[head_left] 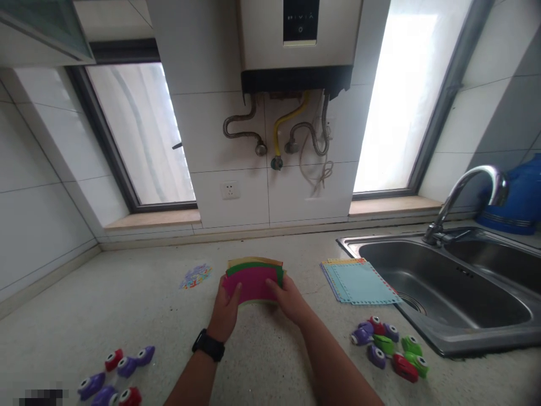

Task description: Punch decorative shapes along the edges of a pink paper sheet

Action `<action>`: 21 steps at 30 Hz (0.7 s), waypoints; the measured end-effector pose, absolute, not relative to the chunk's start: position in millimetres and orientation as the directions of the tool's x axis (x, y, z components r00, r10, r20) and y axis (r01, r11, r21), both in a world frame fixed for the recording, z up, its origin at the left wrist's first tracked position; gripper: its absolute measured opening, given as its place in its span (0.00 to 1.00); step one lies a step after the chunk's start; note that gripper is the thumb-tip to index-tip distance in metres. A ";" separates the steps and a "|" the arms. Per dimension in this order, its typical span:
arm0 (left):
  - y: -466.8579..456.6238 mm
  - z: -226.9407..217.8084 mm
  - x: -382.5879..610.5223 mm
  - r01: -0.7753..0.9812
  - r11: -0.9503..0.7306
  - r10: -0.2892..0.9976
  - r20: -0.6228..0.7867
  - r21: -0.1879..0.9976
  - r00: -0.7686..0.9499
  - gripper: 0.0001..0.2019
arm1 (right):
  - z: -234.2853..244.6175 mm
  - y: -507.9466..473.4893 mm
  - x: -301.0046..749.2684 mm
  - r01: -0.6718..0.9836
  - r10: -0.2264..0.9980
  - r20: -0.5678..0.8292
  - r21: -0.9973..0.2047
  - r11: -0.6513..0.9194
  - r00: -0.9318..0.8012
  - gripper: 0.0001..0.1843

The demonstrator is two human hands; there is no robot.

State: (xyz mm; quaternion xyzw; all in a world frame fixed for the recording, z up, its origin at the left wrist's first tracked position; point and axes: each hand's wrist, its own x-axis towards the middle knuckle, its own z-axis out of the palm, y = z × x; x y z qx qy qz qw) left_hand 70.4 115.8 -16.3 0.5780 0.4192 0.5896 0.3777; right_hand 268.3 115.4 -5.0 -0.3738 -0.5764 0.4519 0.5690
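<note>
Both bare hands are pinching a stack of coloured sheets (252,283) above the middle of the pale speckled countertop (253,361), straight in front of the person. The left hand (225,304) is gripping the left edge and the right hand (291,296) the right edge, each thumb pressing on the front face while the other fingers are mostly hiding behind. The stack is bowing so that its upper edge is arching, with a magenta sheet facing the person and green and yellowish ones showing behind it; whether its lower edge is touching the counter, I cannot tell. A black watch (208,345) is circling the left wrist. Small coloured paper bits (195,276) are lying in a patch to the left of the hands. To the right, light blue sheets (362,282) with notched or punched edges are resting on other sheets, one corner reaching the rim of the steel sink (450,344). Nearer the person, a right-hand cluster of small punches (384,344) in purple, red and green is sitting below those sheets, and a left-hand cluster of similar punches (127,366) is sitting at the lower left, partly running out of view
</note>
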 end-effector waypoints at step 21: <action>125.1 -36.7 58.0 0.018 -0.311 0.946 0.307 0.950 0.104 0.40 | -11.3 139.2 268.7 -0.220 0.965 0.261 -0.944 0.247 -0.034 0.27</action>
